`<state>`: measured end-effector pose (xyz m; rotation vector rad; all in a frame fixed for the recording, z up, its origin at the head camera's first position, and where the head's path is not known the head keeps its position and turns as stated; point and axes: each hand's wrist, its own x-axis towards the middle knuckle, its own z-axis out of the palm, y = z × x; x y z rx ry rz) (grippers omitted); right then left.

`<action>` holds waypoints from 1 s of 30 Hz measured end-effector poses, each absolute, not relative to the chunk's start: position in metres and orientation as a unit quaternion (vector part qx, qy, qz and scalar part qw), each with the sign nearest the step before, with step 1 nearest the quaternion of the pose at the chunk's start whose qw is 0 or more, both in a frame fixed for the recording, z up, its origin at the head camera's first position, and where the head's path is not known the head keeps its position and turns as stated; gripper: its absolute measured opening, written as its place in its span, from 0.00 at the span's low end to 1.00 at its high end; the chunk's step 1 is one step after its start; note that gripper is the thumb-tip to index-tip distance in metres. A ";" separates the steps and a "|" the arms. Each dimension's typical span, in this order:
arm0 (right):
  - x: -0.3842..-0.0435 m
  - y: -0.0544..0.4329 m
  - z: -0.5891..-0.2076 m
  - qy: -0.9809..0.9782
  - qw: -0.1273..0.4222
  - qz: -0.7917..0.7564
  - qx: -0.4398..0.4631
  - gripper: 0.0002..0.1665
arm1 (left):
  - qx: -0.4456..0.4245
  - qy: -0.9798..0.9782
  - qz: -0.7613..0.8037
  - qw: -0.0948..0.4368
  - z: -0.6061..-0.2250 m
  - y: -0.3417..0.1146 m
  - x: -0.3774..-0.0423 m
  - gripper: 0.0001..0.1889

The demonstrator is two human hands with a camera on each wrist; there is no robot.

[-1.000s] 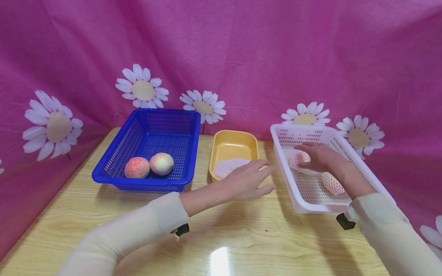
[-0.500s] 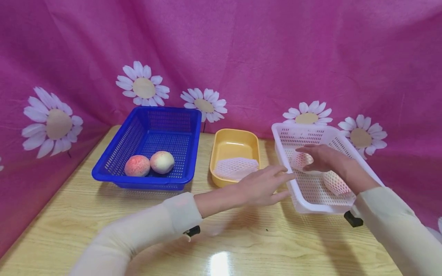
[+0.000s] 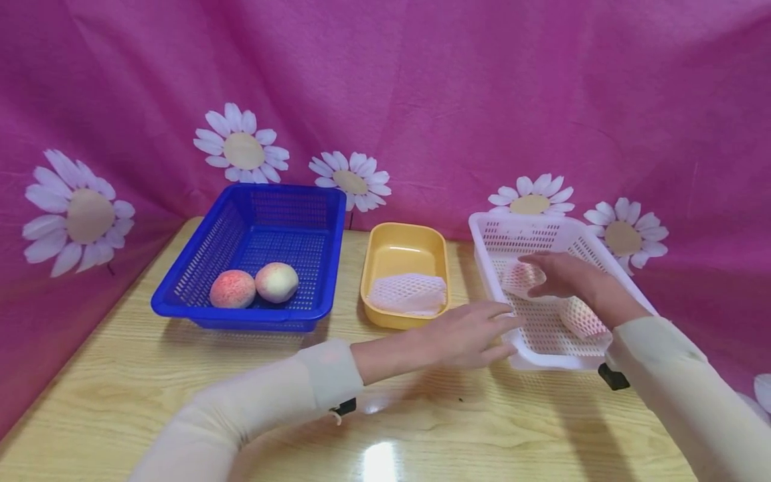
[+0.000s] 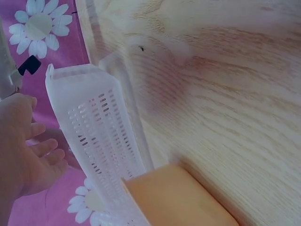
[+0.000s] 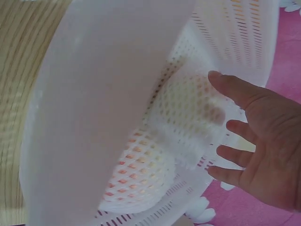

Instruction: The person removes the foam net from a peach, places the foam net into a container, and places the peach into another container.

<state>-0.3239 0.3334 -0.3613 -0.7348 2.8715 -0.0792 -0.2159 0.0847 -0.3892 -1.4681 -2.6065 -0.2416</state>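
Note:
In the head view my right hand (image 3: 563, 276) reaches into the white basket (image 3: 560, 362), above a peach in a foam net (image 3: 519, 278). The right wrist view shows its thumb and fingers spread apart beside that netted peach (image 5: 186, 106), with nothing gripped. A second netted peach (image 3: 581, 317) lies nearer the basket's front. My left hand (image 3: 472, 335) is at the basket's near left side, fingers stretched toward the rim. Whether it touches the rim I cannot tell. The left wrist view has this hand (image 4: 30, 150) holding nothing.
On the left stands a blue basket (image 3: 247, 313) with two bare peaches (image 3: 277, 282). Between the baskets sits a yellow tray (image 3: 405, 229) holding white foam netting (image 3: 407, 293). A pink flowered cloth (image 3: 421, 100) hangs behind the wooden table (image 3: 434, 428).
My left hand has moved right, from in front of the yellow tray to the white basket's side. The right hand stays over the netted peach, its position only slightly shifted.

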 end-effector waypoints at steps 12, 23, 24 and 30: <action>-0.323 0.334 -0.369 0.974 0.096 -0.029 -0.204 0.48 | -0.514 -0.848 -0.042 0.126 -0.401 0.100 -0.215 0.27; -0.323 0.337 -0.374 0.973 0.056 -0.017 -0.223 0.44 | -0.508 -0.852 -0.026 0.121 -0.402 0.111 -0.218 0.27; -0.323 0.337 -0.375 0.973 0.053 -0.016 -0.224 0.42 | -0.508 -0.853 -0.023 0.119 -0.403 0.112 -0.218 0.27; -0.327 0.334 -0.373 0.975 0.075 -0.013 -0.206 0.38 | -0.507 -0.854 -0.003 0.116 -0.405 0.115 -0.219 0.26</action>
